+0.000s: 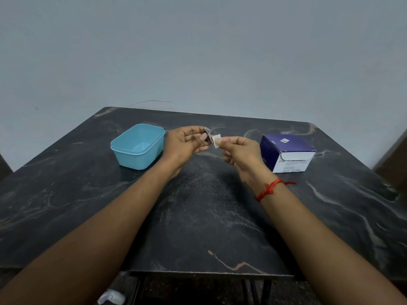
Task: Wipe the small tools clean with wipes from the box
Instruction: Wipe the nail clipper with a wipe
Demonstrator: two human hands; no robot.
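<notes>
My left hand (187, 140) holds a small shiny metal tool (207, 135), which looks like a nail clipper, above the table's middle. My right hand (239, 154) pinches a small white wipe (216, 140) and presses it against the tool's right side. A purple and white box of wipes (286, 151) stands on the table to the right of my right hand, its top flap lifted. A red thread is tied round my right wrist.
A light blue plastic tub (138, 146) without a lid stands left of my left hand, and nothing shows inside it. The dark marbled table (198, 216) ends at a near edge low in the view. A plain grey wall rises behind.
</notes>
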